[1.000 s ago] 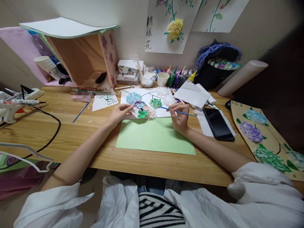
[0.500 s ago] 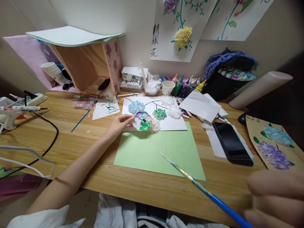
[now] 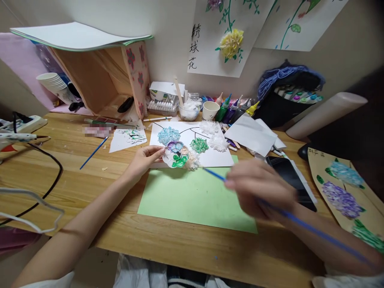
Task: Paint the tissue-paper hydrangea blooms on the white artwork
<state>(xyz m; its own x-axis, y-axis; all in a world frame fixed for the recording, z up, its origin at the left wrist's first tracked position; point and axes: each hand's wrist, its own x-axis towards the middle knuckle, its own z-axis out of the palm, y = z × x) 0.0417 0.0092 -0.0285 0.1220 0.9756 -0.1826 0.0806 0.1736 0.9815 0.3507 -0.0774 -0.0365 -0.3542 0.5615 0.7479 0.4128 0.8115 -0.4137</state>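
Note:
My left hand (image 3: 147, 160) pinches the rim of a small white paint palette (image 3: 171, 158) whose wells hold purple, blue, green and peach paint. In my right hand (image 3: 261, 186), blurred by motion, is a blue paintbrush (image 3: 213, 175), its tip beside a peach fluffy flower (image 3: 192, 161). Under the palette lies a white sheet (image 3: 222, 160) with drawn black stems. It bears a light blue flower (image 3: 168, 136), a green flower (image 3: 199, 145) and white ones (image 3: 218, 142). A green sheet (image 3: 195, 200) lies in front, on the wooden table.
A paper cup (image 3: 211, 111), paint bottles (image 3: 232, 110) and a bowl of white fluff (image 3: 189, 109) line the back. At right lie a black phone (image 3: 291, 182) and a flower picture (image 3: 342, 188). A glue gun (image 3: 18, 140) with its cable and a spare brush (image 3: 94, 153) are left.
My right hand has come in from the lower right, bringing the brush tip to the peach flower. My left hand still holds the palette; the view has shifted slightly.

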